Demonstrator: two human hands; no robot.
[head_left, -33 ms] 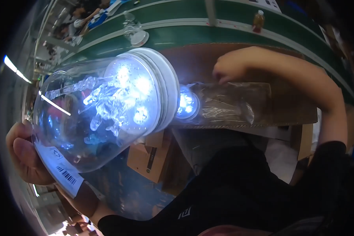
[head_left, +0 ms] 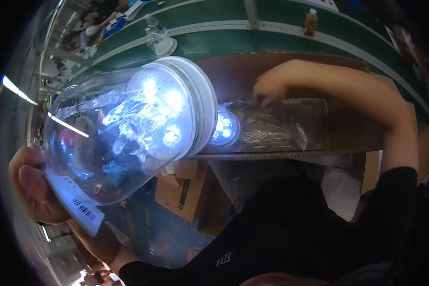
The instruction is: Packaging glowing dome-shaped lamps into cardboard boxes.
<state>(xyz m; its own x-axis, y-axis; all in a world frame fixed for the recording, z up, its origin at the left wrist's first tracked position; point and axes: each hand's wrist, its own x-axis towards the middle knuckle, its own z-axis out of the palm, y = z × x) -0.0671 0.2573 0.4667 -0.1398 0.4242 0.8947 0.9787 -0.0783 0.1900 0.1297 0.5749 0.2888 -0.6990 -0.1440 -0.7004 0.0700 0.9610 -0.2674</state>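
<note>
we grip the clear dome point(head_left: 124, 143) by its rounded end, left of the carton point(head_left: 233, 71), the left hand point(head_left: 35, 190) curled around it. we hold the right hand point(head_left: 271, 86) over the carton, fingers bent; we cannot tell whether they pinch anything. a clear plastic bag point(head_left: 274, 133) lies in the carton; a bottle point(head_left: 311, 23) stands beyond it.

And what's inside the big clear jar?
Clear, shiny pieces, with bright lights by the white rim. Glare hides some details; the white label covers whatever is behind it.
</note>
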